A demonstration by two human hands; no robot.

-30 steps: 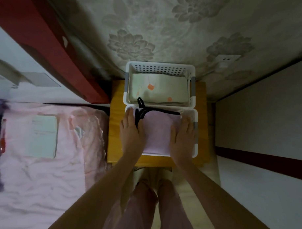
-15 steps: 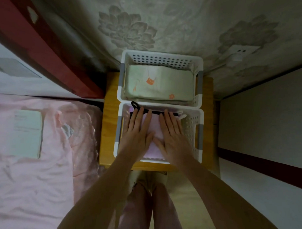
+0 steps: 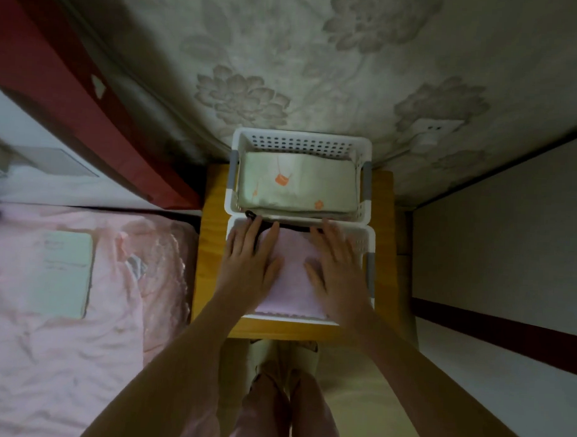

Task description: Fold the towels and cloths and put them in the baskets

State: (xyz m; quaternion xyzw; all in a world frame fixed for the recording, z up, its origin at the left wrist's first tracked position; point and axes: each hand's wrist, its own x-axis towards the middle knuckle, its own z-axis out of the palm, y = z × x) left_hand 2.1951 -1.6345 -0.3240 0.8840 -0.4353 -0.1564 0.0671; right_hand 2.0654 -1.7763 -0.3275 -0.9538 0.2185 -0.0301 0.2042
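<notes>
Pressing a folded pink cloth [image 3: 295,277] flat in the near basket [image 3: 370,250], both hands spread palm down.

Left hand [image 3: 251,264] lies on the cloth's left part and right hand [image 3: 336,272] on its right part, fingers straight and pointing far, a strip of cloth showing between them. Two white baskets stand touching on a wooden stool [image 3: 211,248]; the far basket [image 3: 302,141] holds one folded green cloth [image 3: 298,184]. One black strap [image 3: 295,225] lies along the pink cloth's far edge.

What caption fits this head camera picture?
Both hands, left hand and right hand, press a folded pink towel flat in the near white plastic basket.
</notes>
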